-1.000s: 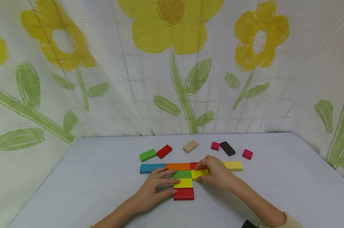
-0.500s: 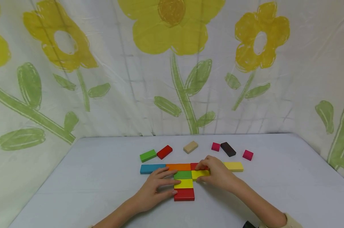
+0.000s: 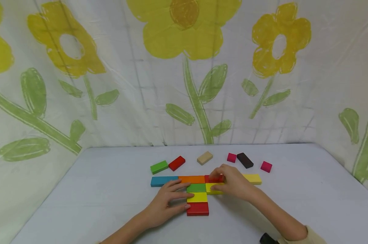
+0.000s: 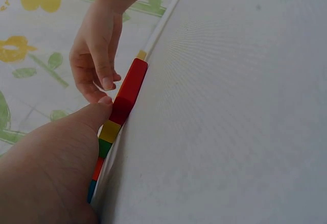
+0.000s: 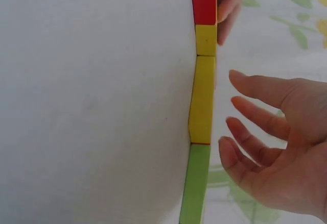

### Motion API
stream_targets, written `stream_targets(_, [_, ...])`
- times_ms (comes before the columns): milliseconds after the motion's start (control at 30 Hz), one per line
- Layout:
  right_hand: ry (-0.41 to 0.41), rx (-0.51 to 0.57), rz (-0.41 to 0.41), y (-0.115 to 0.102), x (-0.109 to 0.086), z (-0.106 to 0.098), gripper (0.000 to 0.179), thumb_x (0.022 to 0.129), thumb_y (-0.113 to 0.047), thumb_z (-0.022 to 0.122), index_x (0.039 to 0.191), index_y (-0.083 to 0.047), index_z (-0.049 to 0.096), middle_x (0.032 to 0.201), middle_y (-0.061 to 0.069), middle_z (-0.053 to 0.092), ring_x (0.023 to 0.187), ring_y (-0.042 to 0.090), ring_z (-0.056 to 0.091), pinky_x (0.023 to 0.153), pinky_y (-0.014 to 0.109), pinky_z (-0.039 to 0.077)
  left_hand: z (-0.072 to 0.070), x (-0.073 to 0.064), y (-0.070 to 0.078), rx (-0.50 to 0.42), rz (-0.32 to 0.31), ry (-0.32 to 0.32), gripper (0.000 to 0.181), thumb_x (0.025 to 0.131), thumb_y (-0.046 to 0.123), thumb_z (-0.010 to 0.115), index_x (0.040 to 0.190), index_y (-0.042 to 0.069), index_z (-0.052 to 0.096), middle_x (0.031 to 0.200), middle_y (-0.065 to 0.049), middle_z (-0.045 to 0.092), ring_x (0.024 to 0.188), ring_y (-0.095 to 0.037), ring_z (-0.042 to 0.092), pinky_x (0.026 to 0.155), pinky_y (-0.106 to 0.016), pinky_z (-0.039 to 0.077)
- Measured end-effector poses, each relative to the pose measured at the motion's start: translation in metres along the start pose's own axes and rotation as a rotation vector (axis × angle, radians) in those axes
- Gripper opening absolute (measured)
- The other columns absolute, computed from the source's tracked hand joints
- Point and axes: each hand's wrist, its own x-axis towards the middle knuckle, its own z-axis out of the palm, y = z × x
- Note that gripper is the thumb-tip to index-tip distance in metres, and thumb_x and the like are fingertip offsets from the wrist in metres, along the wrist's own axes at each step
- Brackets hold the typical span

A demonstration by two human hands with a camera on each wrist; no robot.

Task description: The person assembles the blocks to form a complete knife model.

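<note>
Block column [image 3: 199, 197] between both hands [image 3: 162, 205] [image 3: 234, 183]

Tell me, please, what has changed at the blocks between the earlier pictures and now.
The right hand has let go of the yellow block beside the green block and lifted slightly off it. The left hand stayed at the column of blocks, and no block visibly moved.

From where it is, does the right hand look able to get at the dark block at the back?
Likely yes. The right hand holds nothing, and the dark block lies beyond it with nothing on top. The pink cube close beside it may crowd the grip a little.
</note>
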Motion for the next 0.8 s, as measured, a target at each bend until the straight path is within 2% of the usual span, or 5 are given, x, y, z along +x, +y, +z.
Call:
stream_targets(233, [0.01, 0.009, -0.003, -0.003, 0.015, -0.003, 0.022, 0.091, -0.014, 0.083, 0.112, -0.008, 0.077, 0.106, 0.006, 0.07, 0.09, 0.014, 0.058, 0.071, 0.019, 0.054, -0.001, 0.0, 0.0, -0.004, 0.005, 0.0, 0.035, 0.101, 0.045, 0.069, 0.133, 0.033, 0.074, 0.157, 0.004, 0.055, 0.155, -0.037, 0.032, 0.117, -0.078, 0.024])
stream_targets(433, [0.01, 0.031, -0.007, -0.007, 0.036, -0.001, 0.026, 0.093, -0.016, 0.081, 0.116, -0.005, 0.076, 0.113, 0.01, 0.071, 0.097, 0.02, 0.061, 0.077, 0.022, 0.055, -0.001, -0.001, 0.0, -0.002, 0.007, -0.001, 0.034, 0.101, 0.045, 0.069, 0.133, 0.033, 0.074, 0.157, 0.006, 0.055, 0.155, -0.036, 0.032, 0.118, -0.077, 0.024])
stream_targets(600, [0.005, 0.033, -0.02, -0.01, 0.055, 0.002, 0.028, 0.095, -0.017, 0.08, 0.119, -0.004, 0.075, 0.119, 0.012, 0.072, 0.103, 0.025, 0.062, 0.084, 0.03, 0.058, 0.0, -0.001, 0.0, -0.004, 0.007, -0.004, 0.034, 0.101, 0.045, 0.069, 0.133, 0.033, 0.074, 0.157, 0.006, 0.055, 0.155, -0.036, 0.032, 0.118, -0.077, 0.024])
stream_targets(800, [-0.016, 0.049, 0.001, -0.016, 0.076, 0.006, 0.029, 0.096, -0.016, 0.078, 0.122, -0.004, 0.074, 0.123, 0.016, 0.07, 0.106, 0.028, 0.063, 0.089, 0.036, 0.06, -0.001, 0.0, -0.001, -0.006, 0.001, -0.011, 0.034, 0.102, 0.045, 0.068, 0.134, 0.034, 0.074, 0.157, 0.006, 0.055, 0.155, -0.035, 0.032, 0.118, -0.078, 0.024])
